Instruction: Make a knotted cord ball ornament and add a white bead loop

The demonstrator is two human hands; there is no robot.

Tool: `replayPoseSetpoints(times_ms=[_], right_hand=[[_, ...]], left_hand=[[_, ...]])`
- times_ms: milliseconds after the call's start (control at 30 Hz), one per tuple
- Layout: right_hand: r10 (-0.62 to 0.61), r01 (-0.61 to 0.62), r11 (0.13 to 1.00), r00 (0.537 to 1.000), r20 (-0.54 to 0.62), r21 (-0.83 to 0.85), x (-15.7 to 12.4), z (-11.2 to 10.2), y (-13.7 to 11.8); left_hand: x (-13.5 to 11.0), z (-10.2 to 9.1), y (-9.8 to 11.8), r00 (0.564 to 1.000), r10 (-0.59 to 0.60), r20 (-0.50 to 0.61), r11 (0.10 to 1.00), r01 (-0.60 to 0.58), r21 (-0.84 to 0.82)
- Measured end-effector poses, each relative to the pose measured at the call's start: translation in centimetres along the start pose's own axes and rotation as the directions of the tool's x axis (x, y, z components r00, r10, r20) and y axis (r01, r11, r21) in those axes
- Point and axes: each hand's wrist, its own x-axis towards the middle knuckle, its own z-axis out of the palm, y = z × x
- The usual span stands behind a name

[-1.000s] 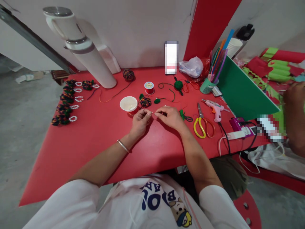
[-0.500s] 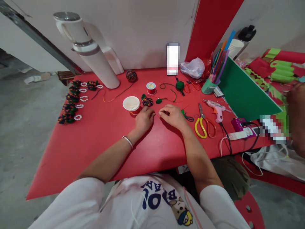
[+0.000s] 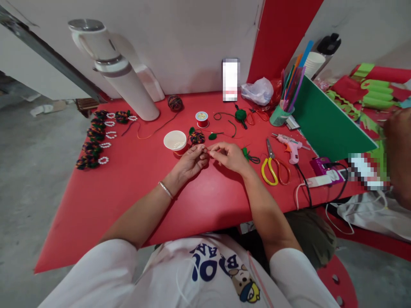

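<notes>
My left hand and my right hand meet fingertip to fingertip over the red table. Each hand is pinched closed on something small and pale, too small to name; it looks like a bead on thin thread. Just behind my left hand stands a white cup of pale beads. A dark multicoloured yarn flower lies beside the cup. A red spool of thread stands further back.
A white flask leans at the back left. Several yarn flowers with bead rings line the left side. Yellow-and-orange scissors, a pink glue gun, a green cup of sticks and a green board lie to the right. Another person's arm shows far right.
My hands were slightly apart, the left one dipping toward the cup half a second ago. Now the fingertips have come together and lifted a little off the table.
</notes>
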Motion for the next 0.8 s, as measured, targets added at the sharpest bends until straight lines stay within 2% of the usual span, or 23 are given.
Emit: replayPoseSetpoints(times_ms=[100,233,600,800], right_hand=[[0.010,-0.010,0.998,1.000,-0.014,-0.059,0.15,0.24,0.34],[-0.048,0.046,0.995,0.998,-0.027,-0.086,0.30,0.27,0.68],[-0.085,0.084,0.991,0.996,-0.015,-0.102,0.43,0.16,0.56],[-0.052,0.052,0.997,0.999,-0.008,-0.050,0.31,0.20,0.53]], left_hand=[[0.12,-0.16,-0.02,1.000,-0.019,-0.002,0.999,0.019,-0.030],[0.07,-0.35,-0.15,1.000,-0.019,0.015,1.000,0.020,-0.021],[-0.11,-0.07,-0.35,0.999,0.012,0.040,1.000,-0.013,0.023],[-0.22,-0.03,-0.34,0.998,0.024,0.063,0.997,-0.029,0.072]])
